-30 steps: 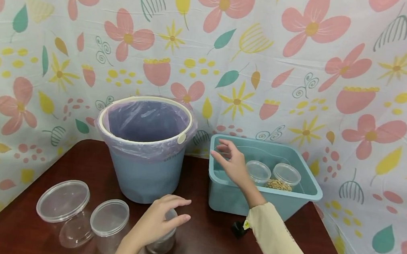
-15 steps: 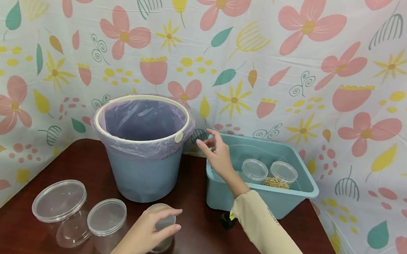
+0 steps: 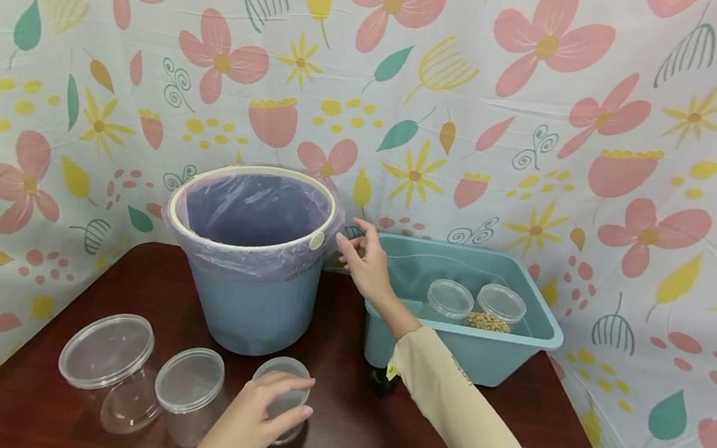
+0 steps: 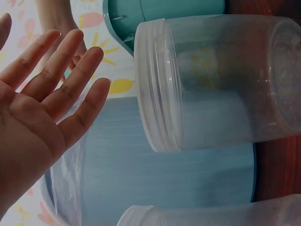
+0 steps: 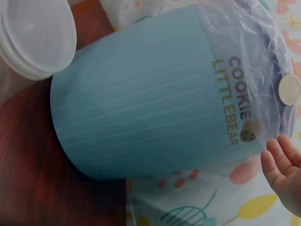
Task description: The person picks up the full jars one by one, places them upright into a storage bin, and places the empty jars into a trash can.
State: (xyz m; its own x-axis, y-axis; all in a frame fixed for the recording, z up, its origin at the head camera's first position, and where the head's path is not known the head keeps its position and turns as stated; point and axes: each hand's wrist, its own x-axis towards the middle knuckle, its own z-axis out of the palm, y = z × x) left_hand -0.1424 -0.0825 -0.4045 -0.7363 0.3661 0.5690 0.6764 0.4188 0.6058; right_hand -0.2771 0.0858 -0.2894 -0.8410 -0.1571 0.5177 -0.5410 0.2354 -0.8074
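Note:
My left hand (image 3: 255,414) is held in front of a clear lidded plastic jar (image 3: 285,368), fingers spread and holding nothing. The left wrist view shows a gap between that hand (image 4: 51,89) and the jar (image 4: 216,84), which looks empty. My right hand (image 3: 364,264), also holding nothing, hovers between the blue bucket (image 3: 255,307) and the teal basin (image 3: 456,350). In the right wrist view, the loosely bent fingers (image 5: 270,169) are close to the plastic bag (image 5: 230,28) folded over the bucket's rim; whether they touch it cannot be told.
Two more clear jars, a wide one (image 3: 107,351) and a narrower one (image 3: 189,387), stand at the table's left. Inside the basin are two lidded jars, one (image 3: 491,322) with tan beans or nuts and another (image 3: 448,299) beside it. A floral cloth (image 3: 409,79) hangs behind.
My right hand has moved left, from over the basin to beside the bucket's rim. My left hand has shifted slightly left and down, exposing more of the jar's lid.

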